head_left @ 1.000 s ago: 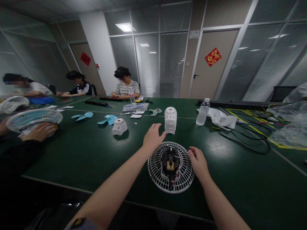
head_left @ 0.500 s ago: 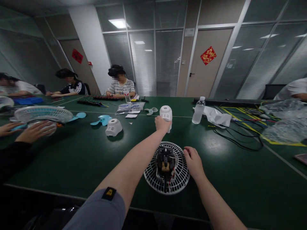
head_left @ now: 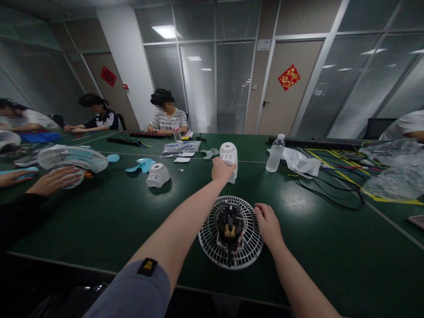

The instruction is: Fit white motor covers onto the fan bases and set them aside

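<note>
My left hand [head_left: 222, 169] is stretched forward over the table, closed round the side of a white vented fan motor cover [head_left: 228, 152], which is upright. Close in front of me, a round fan grille [head_left: 209, 245] lies flat. At its middle sits a fan motor [head_left: 229, 225] with black parts, a tan block and thin wires showing. At the grille's right rim is my right hand [head_left: 269, 224], its curled fingers against the edge; the fingertips are partly hidden. A second white motor cover [head_left: 158, 175] stands on the table to the left.
Blue fan blades [head_left: 141, 165], clear blades [head_left: 210, 153] and plastic packets [head_left: 179, 149] lie beyond. A water bottle [head_left: 275, 153], a white bag [head_left: 303, 163] and black cables [head_left: 331, 196] are on the right. At left, another person's hand [head_left: 57, 180] holds a fan grille [head_left: 71, 158].
The motor cover in my left hand has turned and shifted slightly. My right hand stays at the grille's rim. At left, the other person's grille has moved right and tilted.
</note>
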Tool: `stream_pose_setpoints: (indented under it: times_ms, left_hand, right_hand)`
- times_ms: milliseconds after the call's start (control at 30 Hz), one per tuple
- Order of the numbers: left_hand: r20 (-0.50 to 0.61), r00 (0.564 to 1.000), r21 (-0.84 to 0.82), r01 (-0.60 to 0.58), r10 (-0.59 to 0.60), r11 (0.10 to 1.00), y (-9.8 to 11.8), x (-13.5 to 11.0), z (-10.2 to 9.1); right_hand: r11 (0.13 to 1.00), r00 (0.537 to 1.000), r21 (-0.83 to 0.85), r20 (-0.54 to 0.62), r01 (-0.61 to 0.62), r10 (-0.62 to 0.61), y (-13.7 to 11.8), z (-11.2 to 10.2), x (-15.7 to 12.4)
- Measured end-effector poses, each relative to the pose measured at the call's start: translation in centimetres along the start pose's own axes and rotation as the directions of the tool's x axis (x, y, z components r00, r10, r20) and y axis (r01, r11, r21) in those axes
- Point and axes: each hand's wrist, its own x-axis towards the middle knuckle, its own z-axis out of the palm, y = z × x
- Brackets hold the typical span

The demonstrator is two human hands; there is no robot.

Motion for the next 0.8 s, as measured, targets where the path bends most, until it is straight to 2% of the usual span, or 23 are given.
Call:
stream_pose_setpoints:
  times_ms: [133, 233, 300, 367, 467, 533, 600, 700, 800]
  left_hand:
    - [-0.074, 0.996, -0.032, -0.060, 0.057, 0.998, 1.0, -0.2, -2.1]
    - [-0.166, 0.973, -0.068, -0.174, 0.161, 0.982, 1.4, -2.5, -4.7]
    - [-0.241, 0.930, -0.104, -0.311, 0.279, 0.945, 1.5, -5.6, -6.8]
    - [-0.257, 0.901, -0.114, -0.389, 0.351, 0.914, 1.3, -9.8, -8.9]
    - [-0.198, 0.918, -0.080, -0.365, 0.344, 0.927, 0.8, -16.3, -11.1]
    - [-0.158, 0.920, -0.004, -0.365, 0.360, 0.931, 0.1, -19.8, -11.7]
    - [-0.127, 0.925, 0.066, -0.352, 0.358, 0.934, -0.7, -22.1, -11.6]
    - [-0.113, 0.943, 0.136, -0.297, 0.313, 0.945, -2.0, -23.8, -10.9]
    - [-0.104, 0.950, 0.174, -0.273, 0.293, 0.946, -3.1, -24.1, -10.0]
  right_hand:
    - [1.000, 1.000, 0.001, 0.011, -0.002, 0.002, 0.2, 0.1, 0.1]
    - [1.000, 1.000, 0.014, 0.008, 0.016, -0.016, 0.4, 0.3, 0.2]
    - [1.000, 1.000, 0.024, 0.002, 0.019, -0.019, 0.6, 0.4, 0.3]
    - [0.999, 1.000, 0.028, -0.004, 0.020, -0.020, 0.5, 0.5, 0.3]
    - [0.999, 1.000, 0.037, -0.012, 0.028, -0.028, 0.4, 0.4, 0.4]
    - [0.999, 0.999, 0.043, -0.022, 0.033, -0.032, 0.3, 0.4, 0.3]
    - [0.998, 0.999, 0.045, -0.038, 0.038, -0.036, 0.3, 0.3, 0.2]
    - [0.997, 0.997, 0.055, -0.062, 0.052, -0.049, 0.4, 0.3, 0.1]
    - [0.994, 0.994, 0.079, -0.077, 0.081, -0.075, 0.5, 0.3, 0.0]
